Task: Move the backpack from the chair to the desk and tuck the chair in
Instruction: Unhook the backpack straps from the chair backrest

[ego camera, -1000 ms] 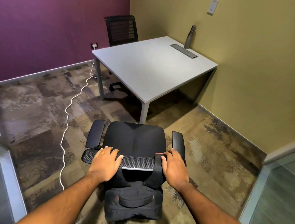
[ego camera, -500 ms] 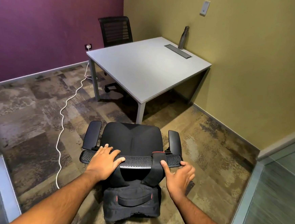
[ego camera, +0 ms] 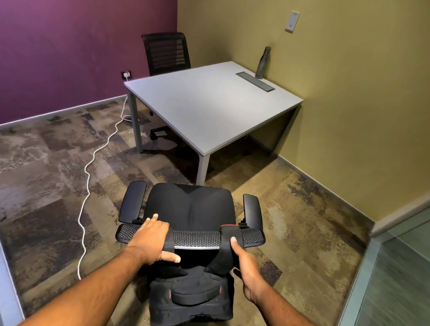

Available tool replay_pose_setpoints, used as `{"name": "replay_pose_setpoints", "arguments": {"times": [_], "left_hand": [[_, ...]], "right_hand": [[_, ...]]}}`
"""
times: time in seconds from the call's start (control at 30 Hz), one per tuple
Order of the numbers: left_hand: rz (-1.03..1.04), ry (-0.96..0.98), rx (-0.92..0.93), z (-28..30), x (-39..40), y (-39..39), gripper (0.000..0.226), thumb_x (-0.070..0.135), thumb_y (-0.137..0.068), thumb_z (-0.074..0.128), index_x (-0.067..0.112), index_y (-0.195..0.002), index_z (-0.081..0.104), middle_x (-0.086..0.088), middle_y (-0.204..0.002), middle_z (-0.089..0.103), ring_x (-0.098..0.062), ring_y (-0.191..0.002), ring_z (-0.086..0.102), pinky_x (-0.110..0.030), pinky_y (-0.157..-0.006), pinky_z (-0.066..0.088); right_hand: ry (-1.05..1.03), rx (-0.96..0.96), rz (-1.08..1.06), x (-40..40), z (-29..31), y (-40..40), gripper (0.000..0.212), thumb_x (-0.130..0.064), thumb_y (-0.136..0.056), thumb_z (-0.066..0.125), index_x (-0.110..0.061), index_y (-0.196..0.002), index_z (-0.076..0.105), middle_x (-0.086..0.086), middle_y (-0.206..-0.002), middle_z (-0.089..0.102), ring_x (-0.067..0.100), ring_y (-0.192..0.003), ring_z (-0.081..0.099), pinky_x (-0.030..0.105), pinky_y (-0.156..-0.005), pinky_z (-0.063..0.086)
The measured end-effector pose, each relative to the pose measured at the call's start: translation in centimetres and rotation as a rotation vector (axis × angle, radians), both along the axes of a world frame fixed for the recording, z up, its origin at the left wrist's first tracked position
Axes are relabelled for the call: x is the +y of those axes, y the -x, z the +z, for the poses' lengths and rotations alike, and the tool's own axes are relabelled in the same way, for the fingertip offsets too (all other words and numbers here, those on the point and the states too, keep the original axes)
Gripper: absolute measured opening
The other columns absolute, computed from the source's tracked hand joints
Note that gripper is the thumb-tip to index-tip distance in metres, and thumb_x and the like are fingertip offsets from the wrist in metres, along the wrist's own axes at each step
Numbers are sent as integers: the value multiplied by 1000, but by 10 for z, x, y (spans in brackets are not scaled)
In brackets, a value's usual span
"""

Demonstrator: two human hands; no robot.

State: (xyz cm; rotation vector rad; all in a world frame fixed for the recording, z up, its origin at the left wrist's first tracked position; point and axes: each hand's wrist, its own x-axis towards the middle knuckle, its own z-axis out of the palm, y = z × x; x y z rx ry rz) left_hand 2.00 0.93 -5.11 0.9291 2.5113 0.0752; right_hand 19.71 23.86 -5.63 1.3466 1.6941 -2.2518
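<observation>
A black office chair (ego camera: 192,207) stands with its back to me, a little short of the grey desk (ego camera: 208,105). A black backpack (ego camera: 193,300) hangs behind the backrest, its two straps looped over the mesh top rail. My left hand (ego camera: 151,240) lies over the rail's left part, fingers on top and thumb underneath, closed on the left strap. My right hand (ego camera: 246,268) is at the right strap, thumb lying along it and fingers curled at its outer edge.
A second black chair (ego camera: 166,53) is tucked at the desk's far side. A grey bottle (ego camera: 263,62) stands by the desk's cable slot (ego camera: 255,81). A white cable (ego camera: 89,178) snakes across the carpet on the left. Glass partitions (ego camera: 405,280) flank me.
My right hand left the backrest's right end, opened, then came in onto the right strap. My left thumb has slid under the rail onto the left strap.
</observation>
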Motion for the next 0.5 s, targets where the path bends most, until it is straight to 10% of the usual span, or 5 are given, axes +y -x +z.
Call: {"name": "replay_pose_setpoints", "arguments": {"times": [0.37, 0.5], "left_hand": [[-11, -44, 53, 5, 0, 5, 95, 87, -69, 65, 14, -128, 51, -8, -132, 57, -28, -125, 51, -38, -109, 37], [-11, -43, 53, 5, -1, 9, 108, 101, -61, 45, 15, -126, 52, -7, -130, 59, -28, -122, 54, -38, -105, 41]], "right_hand": [[-156, 3, 13, 16, 0, 4, 25, -24, -101, 73, 0, -103, 79, 11, -100, 83, 27, -97, 78, 40, -89, 61], [-159, 45, -84, 24, 6, -3, 26, -23, -103, 70, 2, -98, 77, 8, -89, 83, 19, -81, 76, 28, -71, 59]]}}
